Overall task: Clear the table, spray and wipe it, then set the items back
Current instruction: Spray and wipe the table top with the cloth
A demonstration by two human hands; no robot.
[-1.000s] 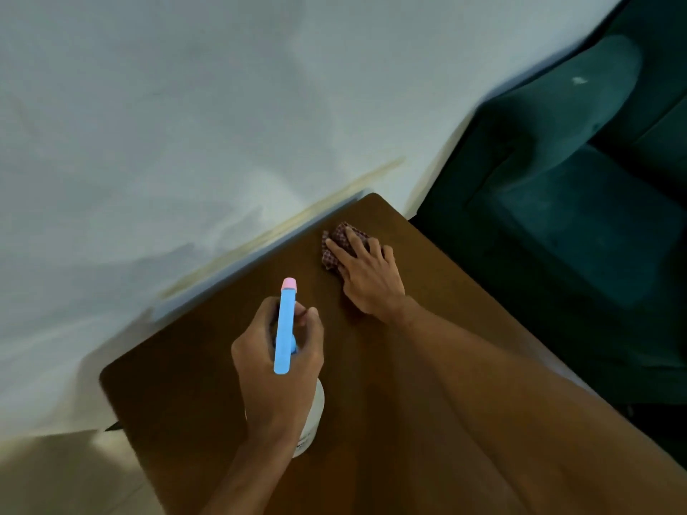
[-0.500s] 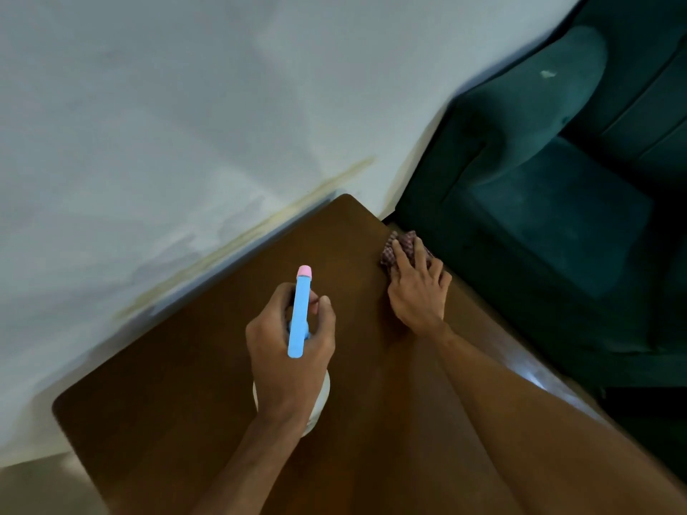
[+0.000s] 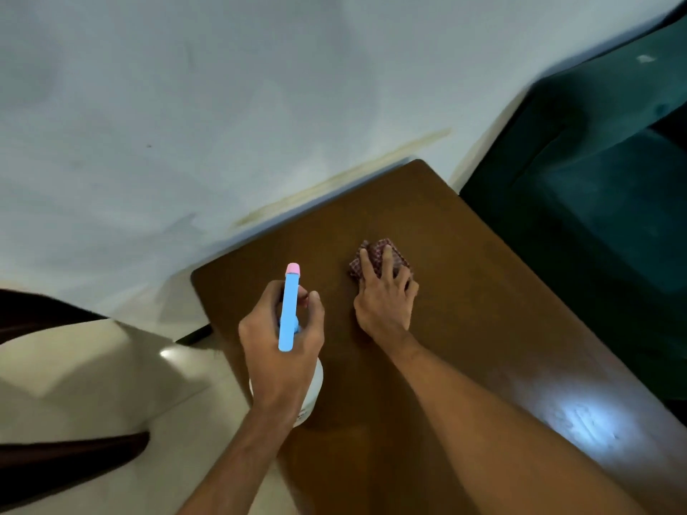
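Cloth (image 3: 400,260) lies on the table (image 3: 483,310) under spread fingers of the right hand (image 3: 384,306); left hand (image 3: 277,368) grips spray bottle (image 3: 289,310).

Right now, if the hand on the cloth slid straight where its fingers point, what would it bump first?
Nothing on the table, as far as I can see. The right hand presses the cloth, fingers pointing at the table's far edge. Beyond that bare wood, it would probably meet the wall first.

We grip the spray bottle (image 3: 289,310) in our left hand (image 3: 282,351) at the table's (image 3: 483,310) left edge. Our right hand (image 3: 384,306) presses a checked cloth (image 3: 399,259) onto the tabletop, spread fingers over it. A green sofa (image 3: 594,217) adjoins the right edge.
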